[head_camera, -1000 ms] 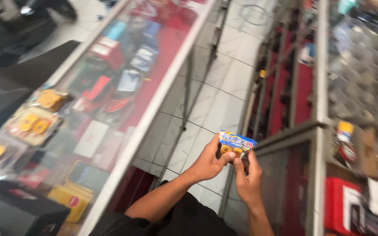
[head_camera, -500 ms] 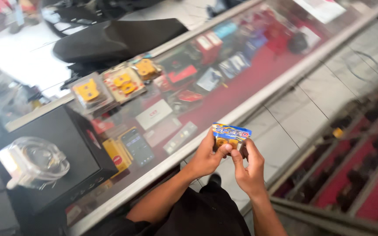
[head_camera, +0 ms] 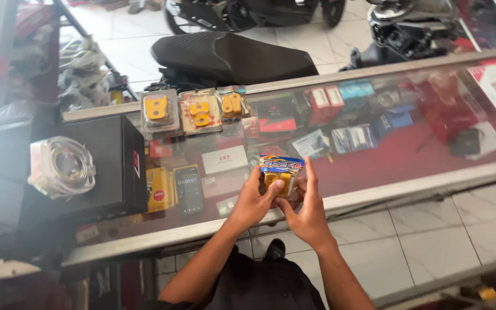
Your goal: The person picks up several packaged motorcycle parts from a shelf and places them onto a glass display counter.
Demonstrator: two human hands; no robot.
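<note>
Over glass counter (head_camera: 431, 181): both hands (head_camera: 254, 201) (head_camera: 308, 215) pinch small packet (head_camera: 279, 172).

Hands: left hand (head_camera: 254, 201) and right hand (head_camera: 308, 209) meet over the near edge of the glass tabletop (head_camera: 409, 155), both closed on a small clear blister pack with a blue and yellow card (head_camera: 281, 172).
3 o'clock: bare glass along the near rail, open passage.
9 o'clock: black square box (head_camera: 101, 163) stands high, blocking; a clear wrapped round part (head_camera: 61, 166) sits on it.
12 o'clock: three yellow parts in clear packs (head_camera: 193, 110) lie on the glass.
6 o'clock: white tiled floor (head_camera: 431, 241), open.
</note>
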